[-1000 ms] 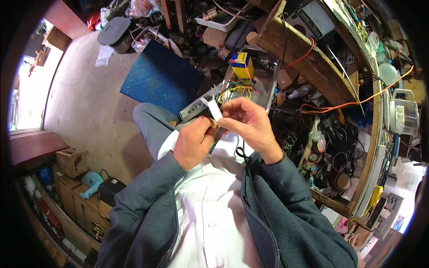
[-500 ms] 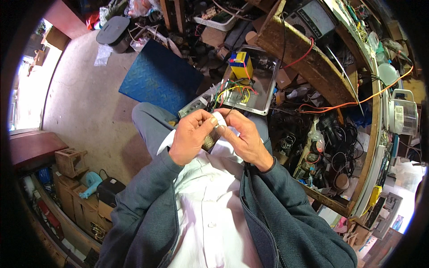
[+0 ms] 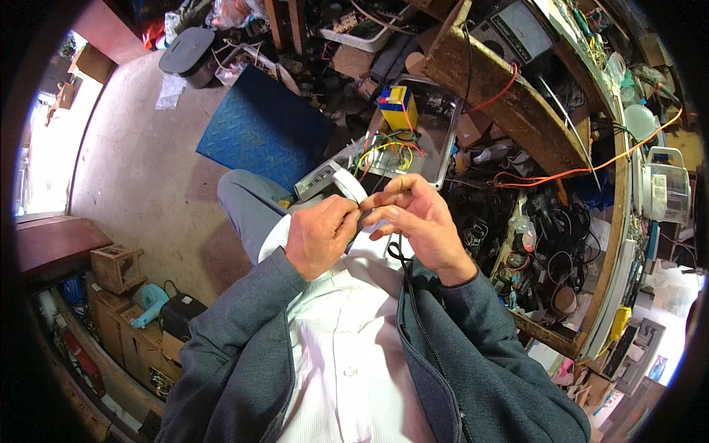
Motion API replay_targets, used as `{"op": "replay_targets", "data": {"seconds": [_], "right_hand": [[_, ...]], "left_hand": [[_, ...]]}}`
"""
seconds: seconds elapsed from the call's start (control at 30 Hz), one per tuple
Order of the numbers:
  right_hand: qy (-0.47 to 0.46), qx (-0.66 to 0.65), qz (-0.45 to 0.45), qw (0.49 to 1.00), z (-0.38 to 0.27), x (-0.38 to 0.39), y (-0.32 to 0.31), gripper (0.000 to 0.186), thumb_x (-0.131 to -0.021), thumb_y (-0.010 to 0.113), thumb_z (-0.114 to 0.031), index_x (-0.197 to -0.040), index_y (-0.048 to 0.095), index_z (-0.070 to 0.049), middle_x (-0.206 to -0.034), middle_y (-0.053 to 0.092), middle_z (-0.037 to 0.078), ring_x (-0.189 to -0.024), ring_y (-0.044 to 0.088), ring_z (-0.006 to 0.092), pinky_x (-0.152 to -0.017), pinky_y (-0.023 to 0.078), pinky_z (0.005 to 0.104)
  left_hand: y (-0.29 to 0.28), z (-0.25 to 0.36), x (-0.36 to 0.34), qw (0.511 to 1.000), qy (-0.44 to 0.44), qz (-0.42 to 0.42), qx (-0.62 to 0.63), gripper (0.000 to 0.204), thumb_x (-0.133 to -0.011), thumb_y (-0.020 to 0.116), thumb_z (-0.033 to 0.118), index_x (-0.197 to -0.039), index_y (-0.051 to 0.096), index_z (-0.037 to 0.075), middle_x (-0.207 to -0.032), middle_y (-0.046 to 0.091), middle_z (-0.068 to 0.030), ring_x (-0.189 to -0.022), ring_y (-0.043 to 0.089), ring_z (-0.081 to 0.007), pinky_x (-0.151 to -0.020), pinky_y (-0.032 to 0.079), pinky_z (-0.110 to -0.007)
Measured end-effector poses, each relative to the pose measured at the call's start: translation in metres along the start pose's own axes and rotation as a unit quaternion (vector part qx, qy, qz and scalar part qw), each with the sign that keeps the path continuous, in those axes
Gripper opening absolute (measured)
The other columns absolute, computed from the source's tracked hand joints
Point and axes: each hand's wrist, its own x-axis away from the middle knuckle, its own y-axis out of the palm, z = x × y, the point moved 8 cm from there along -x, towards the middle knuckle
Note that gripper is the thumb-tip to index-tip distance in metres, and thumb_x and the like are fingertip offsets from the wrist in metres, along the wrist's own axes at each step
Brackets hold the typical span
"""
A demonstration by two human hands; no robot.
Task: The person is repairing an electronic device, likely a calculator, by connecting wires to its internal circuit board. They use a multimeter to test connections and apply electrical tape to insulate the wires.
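Observation:
My left hand [image 3: 319, 235] is closed, pinching a white, curved, roll-like thing [image 3: 348, 184] that sticks up past its fingertips. Its exact kind I cannot make out. Close beside it, my right hand [image 3: 422, 227] has its fingers bent and spread apart, their tips near the left fingertips. Nothing shows clearly in the right hand. A thin black cord loop [image 3: 399, 251] hangs below it, against the white shirt. Beyond the hands, a metal tray [image 3: 442, 151] holds a yellow and blue box-shaped battery [image 3: 399, 108] and a tangle of coloured wires [image 3: 391, 150].
A grey panel with a row of slots [image 3: 316, 181] lies by my knee. Blue textured matting [image 3: 262, 125] covers floor to the left front. A wooden bench frame [image 3: 517, 103] and tangled black cables [image 3: 557, 247] crowd the right. A grey bin [image 3: 187, 53] stands farther off.
My right hand has drawn back to the right and its fingers have spread. The white roll-like thing now stands up beyond my left fingers. A black cord loop has come into sight.

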Motion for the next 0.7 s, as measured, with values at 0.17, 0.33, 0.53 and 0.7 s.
{"op": "replay_targets", "data": {"seconds": [0.17,0.33,0.53,0.7], "right_hand": [[-0.011,0.274,0.067,0.959,0.027,-0.008,-0.02,0.029,-0.1,0.067,-0.025,-0.101,0.064,0.003,-0.075,0.066,0.003,-0.061,0.061,0.0079,-0.056,0.049,0.023],[-0.063,0.094,0.003,0.994,0.036,-0.016,-0.014,0.04,-0.104,0.059,-0.025,-0.128,0.058,0.006,-0.101,0.067,0.005,-0.088,0.06,0.0084,-0.077,0.05,0.0245],[-0.145,0.144,-0.07,0.976,0.032,-0.014,-0.012,0.017,-0.104,0.058,-0.015,-0.105,0.061,0.002,-0.116,0.065,0.008,-0.093,0.057,0.0085,-0.079,0.048,0.0243],[-0.239,0.371,-0.009,0.897,0.005,-0.005,-0.006,0.015,-0.098,0.064,-0.011,-0.093,0.059,0.002,-0.112,0.066,0.015,-0.081,0.063,0.019,-0.07,0.052,0.0311]], "left_hand": [[0.017,-0.02,0.006,0.977,-0.099,-0.035,0.185,0.007,-0.097,0.064,0.006,-0.099,0.065,-0.001,-0.081,0.067,-0.0081,-0.067,0.061,-0.014,-0.059,0.048,-0.028],[0.033,-0.032,0.008,0.844,-0.297,-0.1,0.435,0.016,-0.104,0.059,0.016,-0.106,0.063,0.001,-0.086,0.068,-0.0048,-0.068,0.059,-0.0081,-0.06,0.046,-0.023],[0.039,-0.035,0.011,0.731,-0.368,-0.139,0.558,0.021,-0.105,0.055,0.022,-0.103,0.061,0.002,-0.073,0.058,0.0015,-0.052,0.034,-0.0027,-0.047,0.027,-0.02],[0.042,-0.043,0.016,0.773,-0.393,-0.18,0.465,0.032,-0.105,0.057,0.031,-0.099,0.069,0.002,-0.066,0.052,0.0062,-0.05,0.031,-0.0013,-0.045,0.022,-0.021]]}}
